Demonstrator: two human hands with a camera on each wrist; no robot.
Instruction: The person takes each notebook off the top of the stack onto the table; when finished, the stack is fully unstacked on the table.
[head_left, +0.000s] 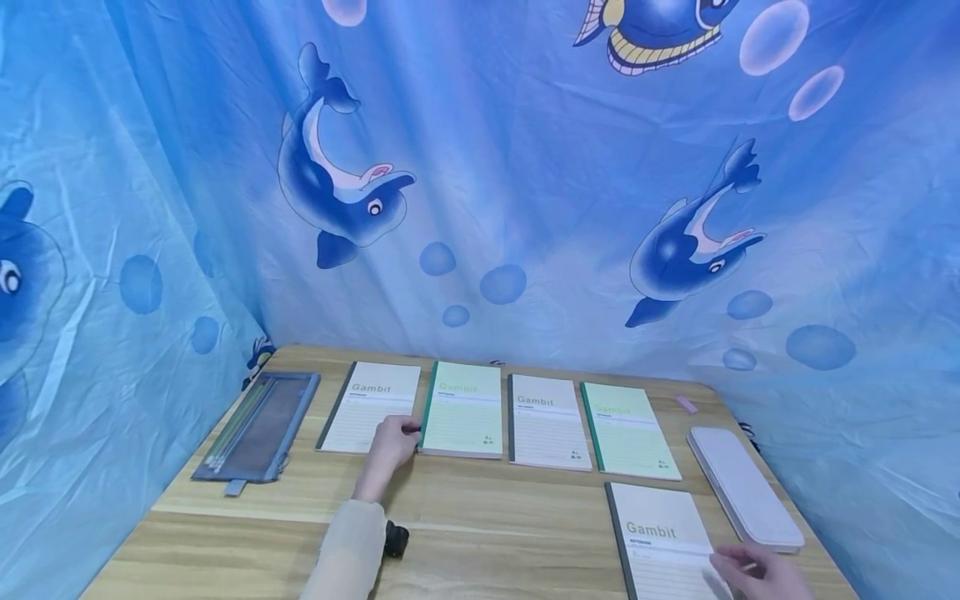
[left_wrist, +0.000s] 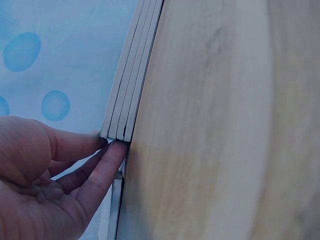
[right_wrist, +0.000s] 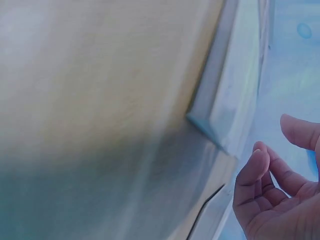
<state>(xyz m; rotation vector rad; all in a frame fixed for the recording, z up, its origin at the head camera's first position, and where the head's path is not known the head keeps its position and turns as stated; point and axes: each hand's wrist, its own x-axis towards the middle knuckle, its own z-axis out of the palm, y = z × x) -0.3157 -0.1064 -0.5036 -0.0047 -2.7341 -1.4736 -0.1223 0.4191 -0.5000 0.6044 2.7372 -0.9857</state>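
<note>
I am resting my left hand (head_left: pixel 390 446) with straight fingertips at the near corner of the green notebook (head_left: pixel 462 408), its long axis running away from me; my right hand (head_left: pixel 761 571), loosely open, is hovering over the nearest notebook (head_left: pixel 660 537).

On the table (head_left: pixel 480 533) four notebooks lie side by side in a row near the back edge. The first notebook (head_left: pixel 371 404) is leftmost, the second notebook (head_left: pixel 463 408) just right of it, the third notebook (head_left: pixel 547 421) next, and the fourth notebook (head_left: pixel 628 429) at the right end. Left of the row lies a mesh pouch (head_left: pixel 258 425), near the table's left edge. Right of the row lies a flat case (head_left: pixel 742 485), along the right edge. A fifth notebook (head_left: pixel 663 537) lies nearer the front, before the fourth and beside the case. The left hand (head_left: pixel 390 446) rests between the first and second notebooks; the right hand (head_left: pixel 761 571) is on the fifth notebook's front right corner. A curtain (head_left: pixel 525 183) hangs behind and to both sides.
</note>
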